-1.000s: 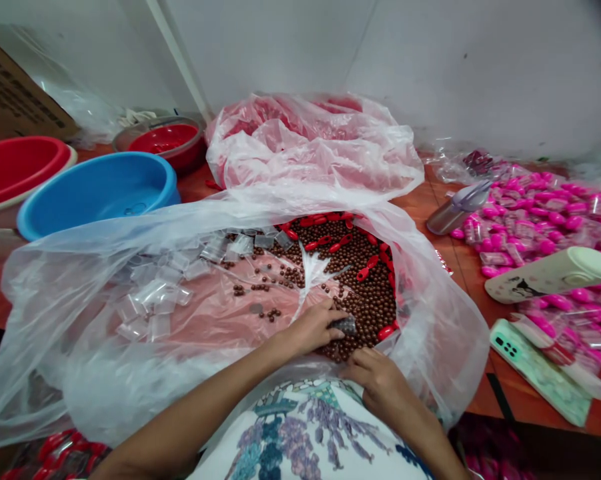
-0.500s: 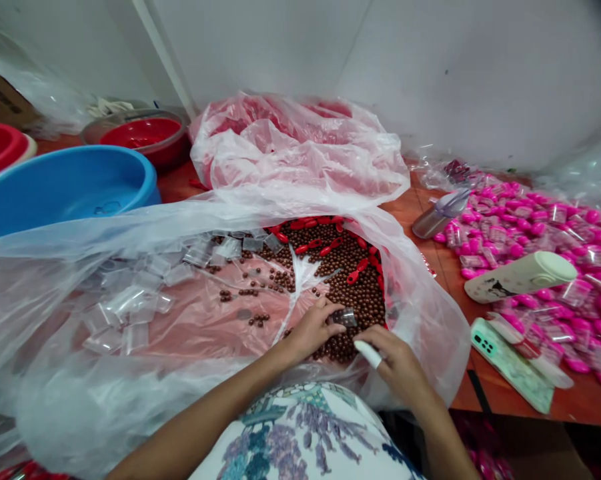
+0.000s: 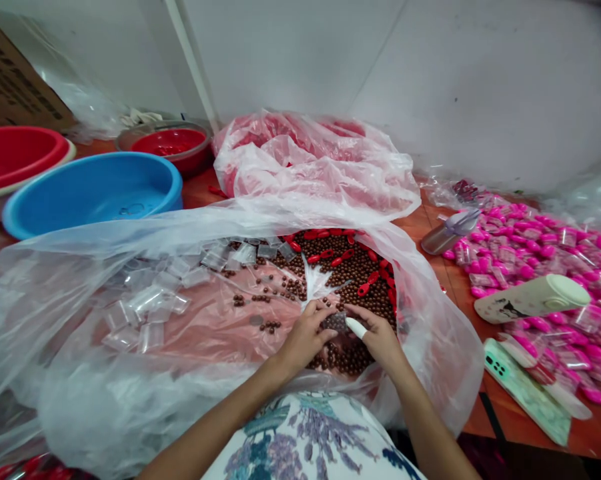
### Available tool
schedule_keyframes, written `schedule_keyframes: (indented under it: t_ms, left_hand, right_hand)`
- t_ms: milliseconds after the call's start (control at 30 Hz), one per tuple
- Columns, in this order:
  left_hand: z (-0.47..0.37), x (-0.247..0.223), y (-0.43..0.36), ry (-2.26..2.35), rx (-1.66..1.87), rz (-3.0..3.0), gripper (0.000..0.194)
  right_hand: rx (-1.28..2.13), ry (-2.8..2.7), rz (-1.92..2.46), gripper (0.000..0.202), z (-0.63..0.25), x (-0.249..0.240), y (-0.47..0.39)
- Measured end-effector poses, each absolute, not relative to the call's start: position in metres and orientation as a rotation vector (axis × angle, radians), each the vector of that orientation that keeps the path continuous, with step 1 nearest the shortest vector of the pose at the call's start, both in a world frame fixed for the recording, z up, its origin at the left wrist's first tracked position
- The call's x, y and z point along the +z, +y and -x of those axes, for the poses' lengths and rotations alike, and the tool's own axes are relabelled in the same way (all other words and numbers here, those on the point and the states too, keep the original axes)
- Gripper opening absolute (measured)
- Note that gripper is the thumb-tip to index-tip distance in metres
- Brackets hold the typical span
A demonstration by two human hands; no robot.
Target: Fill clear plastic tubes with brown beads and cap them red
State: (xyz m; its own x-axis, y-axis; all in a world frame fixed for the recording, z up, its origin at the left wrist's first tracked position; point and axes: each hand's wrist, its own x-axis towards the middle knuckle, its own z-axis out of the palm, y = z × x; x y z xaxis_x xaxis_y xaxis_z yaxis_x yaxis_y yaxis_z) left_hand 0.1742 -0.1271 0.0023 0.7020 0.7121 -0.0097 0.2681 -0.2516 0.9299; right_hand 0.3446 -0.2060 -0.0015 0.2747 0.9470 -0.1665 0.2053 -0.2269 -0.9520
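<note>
A small clear plastic container [image 3: 334, 323] is between my two hands, over the brown beads. The fingers and thumb of my left hand [image 3: 303, 340] grip its left side. My right hand [image 3: 377, 337] closes on its right end, a white cover [image 3: 356, 327] on one digit; whether beads are in these fingers is hidden. Brown beads [image 3: 349, 357] lie thick below and beyond both hands. Red clip-like plastic pieces [image 3: 368, 283] lie on the far and right side of the beads. Clear empty containers [image 3: 153, 300] are heaped at the left on the plastic sheet [image 3: 215, 320].
A blue basin [image 3: 95, 193] and red basins [image 3: 20, 153] stand at the back left. Behind the beads is a bag of red pieces [image 3: 315, 153]. To the right are pink-capped containers [image 3: 540, 247], a tumbler [image 3: 450, 231], a pale bottle [image 3: 530, 300] and a phone [image 3: 527, 393].
My right hand has moved up and left from the beads to the container in my left hand. The whole view has shifted slightly, so the surroundings appear further right and lower.
</note>
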Motion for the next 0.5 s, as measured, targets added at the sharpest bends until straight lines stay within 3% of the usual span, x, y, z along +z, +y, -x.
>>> schedule_keyframes:
  t_ms: [333,500]
  left_hand:
    - [-0.163,-0.006,-0.128,0.807,0.531,-1.730,0.036]
    - [-0.159,-0.006,-0.126,0.861,0.560,-1.622,0.034]
  right_hand:
    - [0.923,-1.243,1.707,0.032,-0.339,0.004,-0.199]
    - [0.472,-1.615,1.982,0.047,-0.363,0.007,-0.195]
